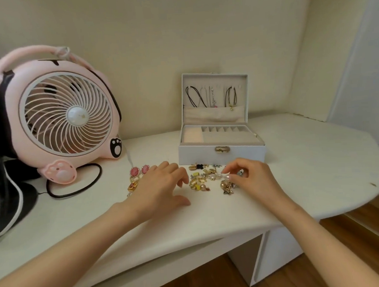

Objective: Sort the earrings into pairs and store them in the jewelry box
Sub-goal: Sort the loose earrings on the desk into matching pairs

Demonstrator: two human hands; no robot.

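1. Left hand (162,187) is lying relaxed on surface (307,158); right hand (250,177) is pinching a pale earring (226,175).
2. Loose earrings (200,180) are sitting between hands, just before jewelry box (221,155).
3. Lid (215,79) is standing open, necklaces (212,96) hanging inside.
4. Pink fan (64,115) is standing left.

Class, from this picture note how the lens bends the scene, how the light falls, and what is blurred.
Head view: the wide lens bows the desk edge; light is soft and even, with faint shadows under the left hand and no glare; the fan reads clearly; the earrings are small and smeared, so whether the right hand pinches one is unclear.
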